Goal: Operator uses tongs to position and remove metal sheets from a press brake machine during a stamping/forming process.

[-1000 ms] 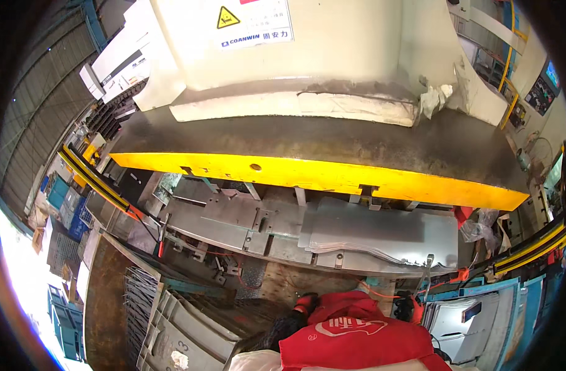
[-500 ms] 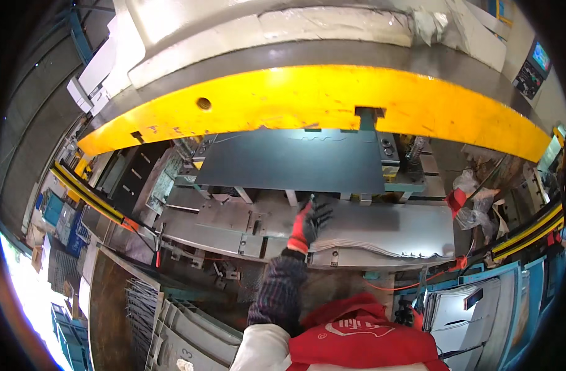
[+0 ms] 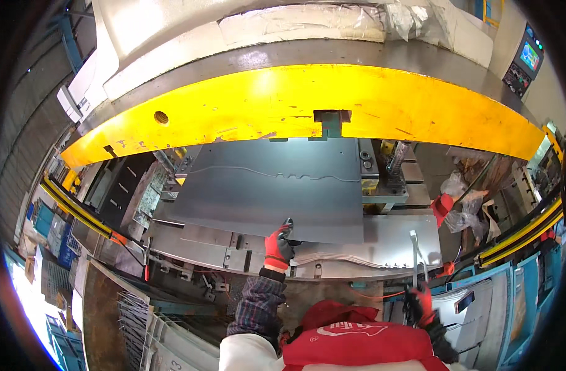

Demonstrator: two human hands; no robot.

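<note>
In a red and black glove, my left hand [image 3: 280, 246] grips the near edge of a large dark grey metal sheet [image 3: 264, 201], thumb on top. A cut line runs wavy across the sheet. The sheet lies tilted, its far part under the yellow press beam and its near edge over the press bed. My right hand [image 3: 421, 307], gloved alike and partly blurred, is closed around long silver metal tongs [image 3: 416, 256] pointing away from me. Below the sheet's near right corner rests a stack of shiny metal sheets [image 3: 394, 248] with wavy near edges.
The yellow press beam [image 3: 233, 108] spans the view above the sheet. Guide posts [image 3: 397, 157] stand beside the die. Striped yellow and black bars [image 3: 521, 232] flank both sides. A bin of cut metal pieces [image 3: 171, 346] stands lower left; flat sheets [image 3: 481, 303] lie lower right.
The dark sheet has come toward me, its near edge now over the bed. My left hand has closed on that edge. My right hand has risen with the tongs now showing.
</note>
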